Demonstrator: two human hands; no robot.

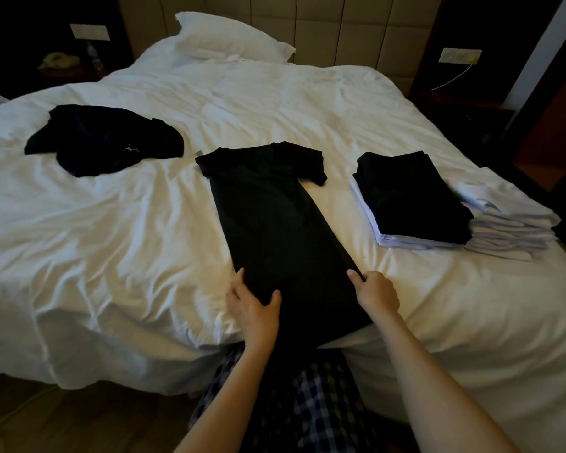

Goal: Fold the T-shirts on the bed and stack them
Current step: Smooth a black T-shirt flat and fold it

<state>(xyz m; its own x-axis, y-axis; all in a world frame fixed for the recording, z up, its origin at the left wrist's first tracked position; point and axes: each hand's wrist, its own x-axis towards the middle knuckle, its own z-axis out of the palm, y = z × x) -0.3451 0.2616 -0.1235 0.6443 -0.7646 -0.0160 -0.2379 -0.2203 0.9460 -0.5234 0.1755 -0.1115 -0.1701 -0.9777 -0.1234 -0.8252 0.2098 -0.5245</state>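
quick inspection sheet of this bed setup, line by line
surface: bed, rumpled white cover
job's things: T-shirt flat in the middle, collar away; folded stack to its right, black on white; unfolded dark heap far left
clutter: folded white pile beside the stack; pillow at the head
grippers: left hand and right hand each grip a side edge of the T-shirt
cables: cable hanging from a wall socket, far right
surroundings: headboard; phone and bottle on a dim nightstand
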